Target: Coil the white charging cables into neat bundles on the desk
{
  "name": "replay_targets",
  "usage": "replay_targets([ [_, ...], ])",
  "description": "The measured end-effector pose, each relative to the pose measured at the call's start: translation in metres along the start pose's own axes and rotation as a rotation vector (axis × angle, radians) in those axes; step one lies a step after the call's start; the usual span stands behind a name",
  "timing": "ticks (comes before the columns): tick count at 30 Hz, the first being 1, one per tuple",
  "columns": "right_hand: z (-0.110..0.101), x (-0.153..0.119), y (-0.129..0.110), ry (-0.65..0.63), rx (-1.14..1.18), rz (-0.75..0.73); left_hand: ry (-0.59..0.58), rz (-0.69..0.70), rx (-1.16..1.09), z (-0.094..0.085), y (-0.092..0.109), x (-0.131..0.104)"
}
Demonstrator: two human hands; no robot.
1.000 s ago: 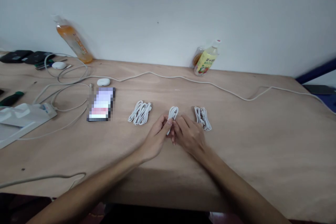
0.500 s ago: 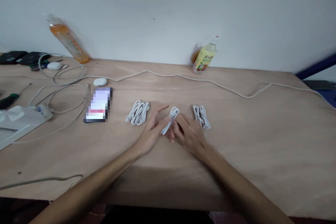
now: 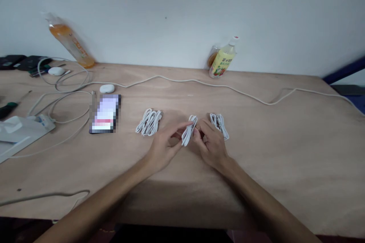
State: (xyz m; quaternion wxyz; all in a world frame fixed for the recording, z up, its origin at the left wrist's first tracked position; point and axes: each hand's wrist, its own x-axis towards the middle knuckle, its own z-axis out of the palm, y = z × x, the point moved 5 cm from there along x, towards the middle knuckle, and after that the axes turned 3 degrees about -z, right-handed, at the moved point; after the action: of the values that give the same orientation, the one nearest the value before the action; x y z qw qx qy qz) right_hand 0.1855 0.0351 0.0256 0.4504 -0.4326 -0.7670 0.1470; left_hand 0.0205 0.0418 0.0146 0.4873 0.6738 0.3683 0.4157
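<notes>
A coiled white cable (image 3: 186,135) is held tilted above the tabletop between my hands. My left hand (image 3: 165,142) grips it from the left, thumb at the lower end and fingertips near its upper part. Pressed to the bundle's right side, my right hand (image 3: 212,142) has its thumb and fingers pinched together at the cable's middle; what sits in that pinch is too small to make out. Several coiled white cables (image 3: 148,122) lie together beyond my left hand. More coiled cable (image 3: 219,125) lies just beyond my right hand, partly covered by it.
On the left are a phone (image 3: 105,114), a white earbud case (image 3: 107,89), a screwdriver (image 3: 8,109) and a white plastic bag (image 3: 23,133). A long white cord (image 3: 194,81) crosses the wooden table (image 3: 285,152). An orange bottle (image 3: 71,45) and a yellow-labelled bottle (image 3: 224,60) stand by the wall.
The coiled cable has turned more upright and shifted slightly right. My left fingers have swung from pointing away to resting against the bundle. My right hand stays pinched beside it.
</notes>
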Motion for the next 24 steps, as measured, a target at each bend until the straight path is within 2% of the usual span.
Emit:
replay_targets([
  [5,0.003,-0.001,-0.002,-0.057,0.038,0.005,0.094,0.149,0.261,-0.004,0.003,-0.006],
  [10,0.003,-0.002,-0.003,-0.108,0.133,0.131,0.192,0.187,0.282,-0.011,0.006,-0.004],
  [12,0.003,-0.003,-0.003,-0.127,0.187,0.195,0.183,0.146,0.216,-0.011,0.006,-0.001],
  [17,0.005,-0.004,-0.001,-0.152,0.286,0.296,0.121,-0.060,-0.014,-0.006,0.002,0.006],
  [24,0.008,-0.002,0.000,-0.169,0.266,0.266,0.142,-0.226,-0.128,-0.005,-0.002,0.009],
])
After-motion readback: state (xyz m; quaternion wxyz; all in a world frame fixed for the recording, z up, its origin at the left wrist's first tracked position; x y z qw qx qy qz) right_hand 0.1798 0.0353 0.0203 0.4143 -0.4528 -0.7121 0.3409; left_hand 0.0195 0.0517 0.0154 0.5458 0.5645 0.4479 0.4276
